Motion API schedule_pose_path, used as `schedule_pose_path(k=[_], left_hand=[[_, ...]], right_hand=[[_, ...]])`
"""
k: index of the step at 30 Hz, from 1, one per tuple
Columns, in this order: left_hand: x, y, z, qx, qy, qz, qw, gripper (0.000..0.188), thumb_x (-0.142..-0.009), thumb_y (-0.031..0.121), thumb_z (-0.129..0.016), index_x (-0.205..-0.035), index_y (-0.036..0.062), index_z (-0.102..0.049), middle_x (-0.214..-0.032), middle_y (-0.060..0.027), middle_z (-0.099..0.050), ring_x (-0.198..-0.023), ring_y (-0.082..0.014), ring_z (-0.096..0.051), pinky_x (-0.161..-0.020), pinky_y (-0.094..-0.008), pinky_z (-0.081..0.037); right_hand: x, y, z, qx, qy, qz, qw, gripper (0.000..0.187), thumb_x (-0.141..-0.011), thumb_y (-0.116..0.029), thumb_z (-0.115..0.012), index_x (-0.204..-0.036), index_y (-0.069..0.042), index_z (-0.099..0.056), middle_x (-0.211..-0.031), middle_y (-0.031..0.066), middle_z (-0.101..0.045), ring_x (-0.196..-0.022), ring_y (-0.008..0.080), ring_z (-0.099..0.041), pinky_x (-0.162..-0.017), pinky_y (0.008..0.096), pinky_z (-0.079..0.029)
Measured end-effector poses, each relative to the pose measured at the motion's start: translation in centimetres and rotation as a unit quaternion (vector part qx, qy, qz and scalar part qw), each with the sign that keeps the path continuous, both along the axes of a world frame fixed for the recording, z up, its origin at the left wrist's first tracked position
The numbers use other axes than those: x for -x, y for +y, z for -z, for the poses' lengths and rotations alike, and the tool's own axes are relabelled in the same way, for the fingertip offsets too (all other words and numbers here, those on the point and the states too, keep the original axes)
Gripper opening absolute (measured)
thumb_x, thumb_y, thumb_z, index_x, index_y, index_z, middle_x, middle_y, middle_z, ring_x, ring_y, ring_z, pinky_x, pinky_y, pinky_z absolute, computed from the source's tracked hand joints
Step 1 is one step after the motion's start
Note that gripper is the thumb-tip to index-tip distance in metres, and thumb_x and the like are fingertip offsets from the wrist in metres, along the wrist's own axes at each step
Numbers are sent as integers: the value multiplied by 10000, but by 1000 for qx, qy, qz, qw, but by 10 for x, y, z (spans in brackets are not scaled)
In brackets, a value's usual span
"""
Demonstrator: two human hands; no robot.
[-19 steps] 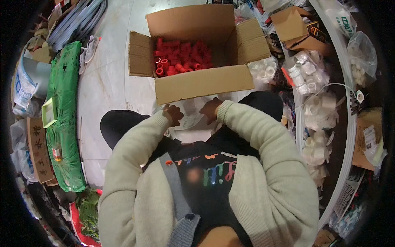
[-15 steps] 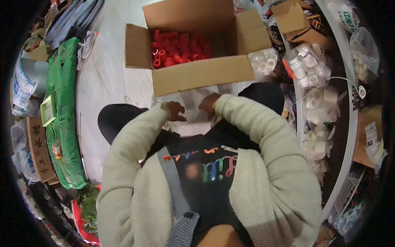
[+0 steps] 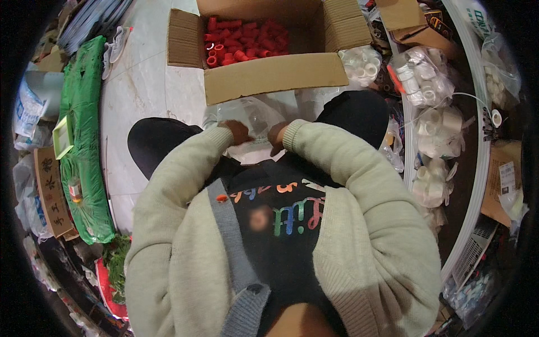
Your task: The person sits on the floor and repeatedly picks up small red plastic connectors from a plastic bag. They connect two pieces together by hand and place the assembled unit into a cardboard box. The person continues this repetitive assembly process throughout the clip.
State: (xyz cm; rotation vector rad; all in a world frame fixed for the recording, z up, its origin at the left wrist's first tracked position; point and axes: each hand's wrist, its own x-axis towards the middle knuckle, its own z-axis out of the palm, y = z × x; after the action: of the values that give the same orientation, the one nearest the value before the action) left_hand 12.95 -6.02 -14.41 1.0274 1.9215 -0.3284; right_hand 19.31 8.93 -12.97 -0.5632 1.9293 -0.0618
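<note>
Between my knees is a clear plastic bag (image 3: 255, 114), its film puffed up and spread in front of the carton. My left hand (image 3: 238, 132) is closed on the bag's left side, fingers curled inward. On the other side my right hand (image 3: 276, 136) holds the film, with its fingers pointing down and partly hidden by the cream sleeve. Just beyond the bag stands an open cardboard box (image 3: 275, 77). Many red plastic pipe fittings (image 3: 247, 40) lie loose in its left part.
Along the left lies a long green wrapped bundle (image 3: 84, 140), with white shoes (image 3: 116, 45) beside it. Bags of white pipe fittings (image 3: 424, 78) line the right side by a pale rail (image 3: 477, 168). Another cardboard carton (image 3: 415, 25) stands at the far right.
The view has shifted, so the box and my hands appear higher. My hands have come slightly closer together, and the plastic bag has risen and puffed up between them.
</note>
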Motion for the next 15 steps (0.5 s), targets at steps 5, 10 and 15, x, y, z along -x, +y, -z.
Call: schedule_pose_path(k=[5,10,15], left_hand=[[3,-8,-13,-170,261,-231,922,416,-774,442,-559,-914,51,-592,-1040,-201,-546,-912,-331,-546,-835,-409,-423],[24,-31,34,-74,156,-379,909,355,-745,363,-631,-940,66,-608,-1006,-173,-586,-951,-300,-559,-809,-392,-444],[38,-24,51,-181,103,-487,848,427,-761,406,-591,-990,46,-613,-1014,-140,-607,-950,-283,-578,-802,-383,-449]], right_hand=[[-2,7,21,-4,68,122,990,570,-805,-553,-456,-1007,-49,-627,-1021,135,-605,-956,299,-561,-835,411,-413],[-7,5,20,-18,76,123,989,554,-801,-547,-465,-989,-56,-637,-1022,143,-603,-967,319,-553,-844,417,-409],[-7,10,34,-7,65,149,987,527,-802,-517,-486,-961,-40,-642,-1016,163,-597,-964,333,-548,-842,421,-410]])
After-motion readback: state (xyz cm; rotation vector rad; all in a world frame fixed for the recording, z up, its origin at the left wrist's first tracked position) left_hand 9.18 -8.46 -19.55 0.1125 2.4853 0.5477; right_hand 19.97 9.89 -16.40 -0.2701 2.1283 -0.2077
